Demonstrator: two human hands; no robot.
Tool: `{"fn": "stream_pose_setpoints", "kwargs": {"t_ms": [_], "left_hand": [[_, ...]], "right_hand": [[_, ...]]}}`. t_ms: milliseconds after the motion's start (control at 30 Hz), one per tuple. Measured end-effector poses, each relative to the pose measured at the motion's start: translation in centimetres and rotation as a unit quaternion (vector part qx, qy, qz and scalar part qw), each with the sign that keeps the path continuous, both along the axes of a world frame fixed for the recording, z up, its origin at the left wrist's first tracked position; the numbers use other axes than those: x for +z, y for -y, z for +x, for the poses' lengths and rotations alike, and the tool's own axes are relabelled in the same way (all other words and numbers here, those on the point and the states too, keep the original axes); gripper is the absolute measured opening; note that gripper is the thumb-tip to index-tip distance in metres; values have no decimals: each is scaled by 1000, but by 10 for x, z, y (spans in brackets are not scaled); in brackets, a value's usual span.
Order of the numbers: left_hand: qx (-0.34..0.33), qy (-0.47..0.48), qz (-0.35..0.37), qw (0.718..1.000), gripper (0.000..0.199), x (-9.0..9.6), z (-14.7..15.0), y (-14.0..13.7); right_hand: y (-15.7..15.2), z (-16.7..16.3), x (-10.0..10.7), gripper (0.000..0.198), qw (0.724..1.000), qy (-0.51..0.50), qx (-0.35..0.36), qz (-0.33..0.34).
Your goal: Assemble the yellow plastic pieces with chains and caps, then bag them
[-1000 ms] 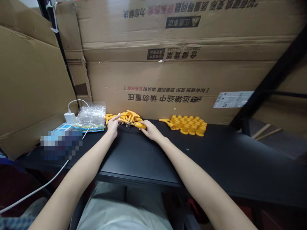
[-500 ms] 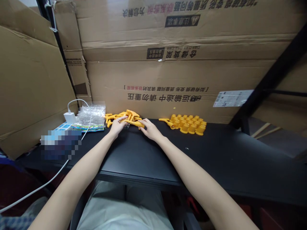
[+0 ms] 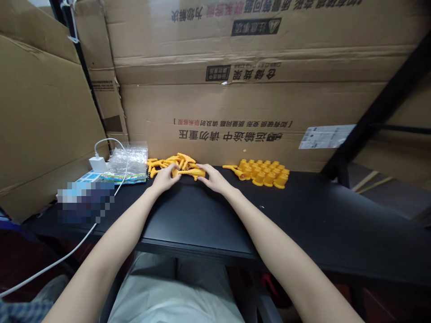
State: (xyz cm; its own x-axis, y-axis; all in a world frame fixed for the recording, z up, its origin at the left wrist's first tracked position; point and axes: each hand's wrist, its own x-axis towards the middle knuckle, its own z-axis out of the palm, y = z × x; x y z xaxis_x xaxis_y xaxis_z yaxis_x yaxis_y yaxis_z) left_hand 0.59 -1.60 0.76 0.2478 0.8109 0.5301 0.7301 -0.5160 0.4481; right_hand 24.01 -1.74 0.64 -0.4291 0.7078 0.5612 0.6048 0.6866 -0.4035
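Two hands (image 3: 164, 179) (image 3: 216, 180) face cardboard (image 3: 202, 101) across a black, perhaps metal tabletop (image 3: 202, 217).

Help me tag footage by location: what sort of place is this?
Probably a makeshift workstation: a flat black tabletop, piled yellow plastic pieces, and a printed brown cardboard panel behind.

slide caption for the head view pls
Left hand and right hand hold a yellow piece near a yellow pile; cups sit farther right.

The piece (image 3: 194, 172) and cups (image 3: 258, 178) are yellow-orange, the tabletop (image 3: 202, 215) black, cardboard (image 3: 151, 103) brown.
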Motion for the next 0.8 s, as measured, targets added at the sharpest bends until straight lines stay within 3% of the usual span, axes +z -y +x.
{"fn": "stream_pose_setpoints", "kwargs": {"t_ms": [100, 400, 800], "left_hand": [[-3, 7, 2, 1000, 25, 1, 0, 0], [-44, 42, 20, 998, 24, 5, -2, 2], [-58, 8, 71, 996, 20, 0, -1, -4]], "right_hand": [[-3, 5, 3, 48, 998, -51, 10, -46], [6, 5, 15, 35, 957, -179, 38, -225], [19, -8, 19, 53, 891, -272, -35, -362]]}}
